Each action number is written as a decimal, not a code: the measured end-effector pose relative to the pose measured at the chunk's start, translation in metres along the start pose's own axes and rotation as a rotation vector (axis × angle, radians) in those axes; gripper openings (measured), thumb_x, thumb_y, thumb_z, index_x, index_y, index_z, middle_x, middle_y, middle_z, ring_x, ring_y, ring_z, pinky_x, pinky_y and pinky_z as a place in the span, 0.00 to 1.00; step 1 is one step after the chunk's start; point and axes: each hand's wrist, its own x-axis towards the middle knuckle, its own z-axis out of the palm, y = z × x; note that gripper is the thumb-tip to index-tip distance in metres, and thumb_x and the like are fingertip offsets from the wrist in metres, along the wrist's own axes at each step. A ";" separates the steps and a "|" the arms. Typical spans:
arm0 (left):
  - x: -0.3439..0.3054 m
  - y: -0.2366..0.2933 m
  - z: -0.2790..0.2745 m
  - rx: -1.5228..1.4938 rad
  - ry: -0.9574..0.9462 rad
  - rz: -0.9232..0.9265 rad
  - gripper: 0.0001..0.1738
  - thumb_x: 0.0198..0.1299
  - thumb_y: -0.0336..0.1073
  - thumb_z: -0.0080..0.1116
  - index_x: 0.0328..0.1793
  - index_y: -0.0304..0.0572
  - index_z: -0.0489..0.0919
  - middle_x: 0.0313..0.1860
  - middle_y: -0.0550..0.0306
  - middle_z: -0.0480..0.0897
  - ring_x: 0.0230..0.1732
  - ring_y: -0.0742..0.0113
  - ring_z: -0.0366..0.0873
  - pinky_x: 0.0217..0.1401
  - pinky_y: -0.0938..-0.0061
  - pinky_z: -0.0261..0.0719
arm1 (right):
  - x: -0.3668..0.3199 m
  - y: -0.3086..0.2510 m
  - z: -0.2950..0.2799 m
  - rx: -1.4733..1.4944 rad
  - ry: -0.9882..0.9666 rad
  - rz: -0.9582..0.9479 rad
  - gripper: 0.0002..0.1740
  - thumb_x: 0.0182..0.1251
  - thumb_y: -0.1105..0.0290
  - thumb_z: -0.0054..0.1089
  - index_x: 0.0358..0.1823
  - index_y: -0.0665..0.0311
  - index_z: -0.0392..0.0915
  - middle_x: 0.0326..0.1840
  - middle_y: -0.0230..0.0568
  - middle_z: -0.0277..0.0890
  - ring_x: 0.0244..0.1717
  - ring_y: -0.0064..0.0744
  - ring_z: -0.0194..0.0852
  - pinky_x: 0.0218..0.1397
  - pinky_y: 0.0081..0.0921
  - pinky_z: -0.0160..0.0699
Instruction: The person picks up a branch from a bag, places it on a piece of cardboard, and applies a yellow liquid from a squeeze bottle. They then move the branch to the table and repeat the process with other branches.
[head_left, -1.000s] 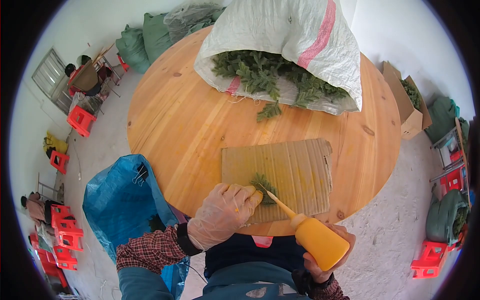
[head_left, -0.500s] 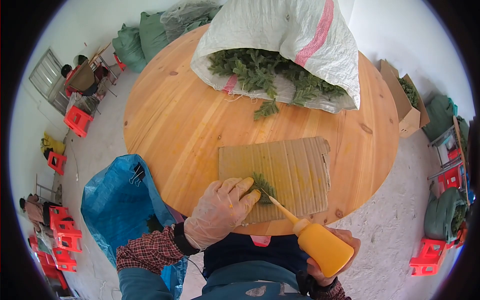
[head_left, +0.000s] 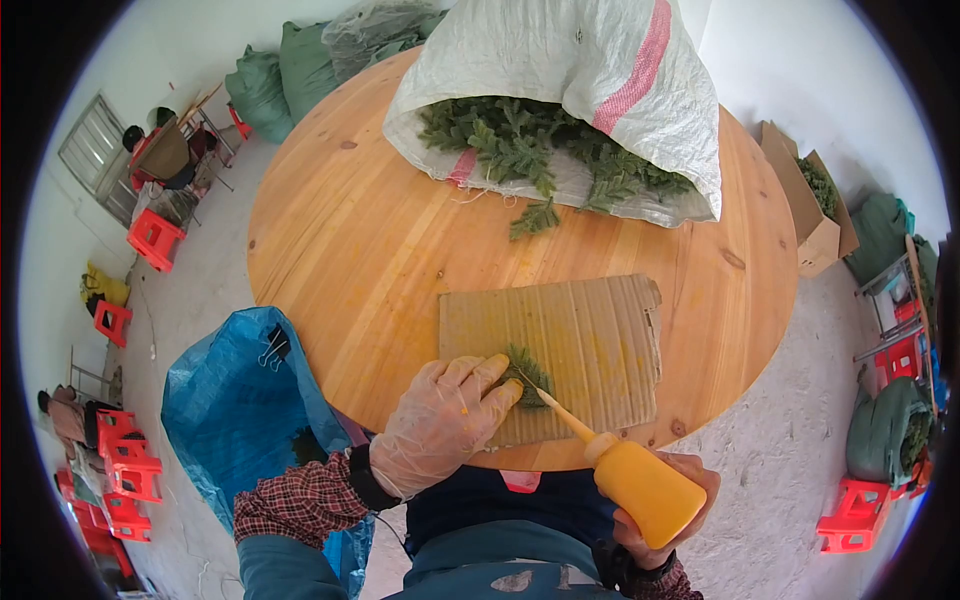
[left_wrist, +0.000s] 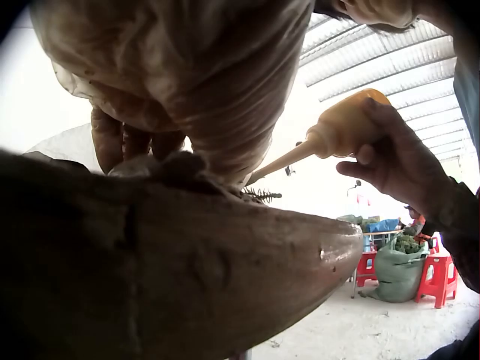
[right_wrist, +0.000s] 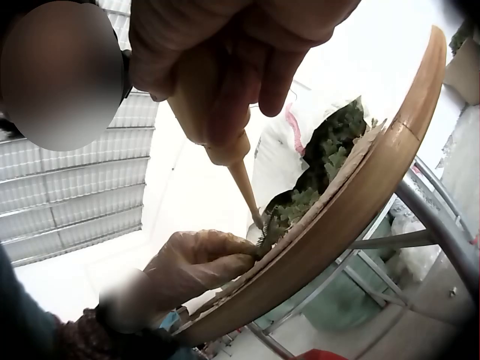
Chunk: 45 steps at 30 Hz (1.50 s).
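My left hand (head_left: 432, 425), in a clear glove stained yellow at the fingertips, pinches one end of a small green artificial fir sprig (head_left: 530, 380). The sprig lies over a worn piece of corrugated cardboard (head_left: 605, 350) near the table's front edge. In my bare right hand (head_left: 697, 490) is a yellow squeeze bottle (head_left: 650, 495), gripped around its body and tilted. Its long tapered nozzle (head_left: 566, 414) points at the sprig. The right wrist view has the nozzle tip right at the needles, just beyond the gloved thumb and finger (right_wrist: 232, 264).
A white woven sack (head_left: 640, 140) full of green sprigs (head_left: 500, 135) lies on the round wooden table (head_left: 340, 250). One sprig (head_left: 535, 219) lies at its mouth. A blue bag (head_left: 235, 385) hangs open at the left edge. Red stools (head_left: 155, 238) and an open carton (head_left: 815, 205) stand around.
My left hand's thumb and index finger have straightened from a tighter curl, showing more of the sprig. The bottle has shifted slightly right and toward me. Little differs over the last half second.
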 end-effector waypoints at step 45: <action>0.031 -0.016 -0.018 -0.051 -0.016 0.184 0.27 0.57 0.39 0.64 0.65 0.48 0.77 0.62 0.49 0.78 0.63 0.50 0.74 0.69 0.52 0.68 | 0.004 0.017 -0.035 0.307 0.334 0.355 0.49 0.60 0.33 0.68 0.67 0.67 0.64 0.54 0.47 0.77 0.38 0.35 0.85 0.29 0.22 0.84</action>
